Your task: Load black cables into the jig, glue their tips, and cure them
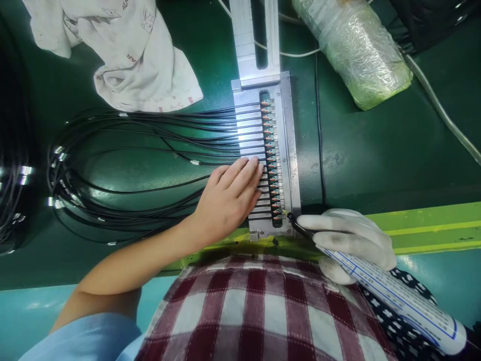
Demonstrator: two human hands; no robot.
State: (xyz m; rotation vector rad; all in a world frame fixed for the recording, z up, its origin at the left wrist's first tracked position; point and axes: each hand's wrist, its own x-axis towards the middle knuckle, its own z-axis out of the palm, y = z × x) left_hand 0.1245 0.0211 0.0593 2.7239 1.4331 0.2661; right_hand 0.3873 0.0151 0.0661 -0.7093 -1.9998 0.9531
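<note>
A metal fixture (294,155) lies on the green table with a row of black cables (210,145) laid across it. Small connector ends with thin coloured wires (273,170) line its slot. My bare left hand (229,198) rests flat on the cables at the middle of the fixture, fingers outstretched. In a white glove, my right hand (353,240) grips a white pen-shaped tube with blue print (402,296). Its black tip points at the lowest connectors, with a bit of yellow at its end; whether it touches them I cannot tell.
The cables loop to the left, and another dark cable bundle (15,185) sits at the far left edge. A white printed cloth (146,60) lies at the back left. Behind the right side stands a plastic-wrapped green object (368,55); loose cords (319,130) cross the table.
</note>
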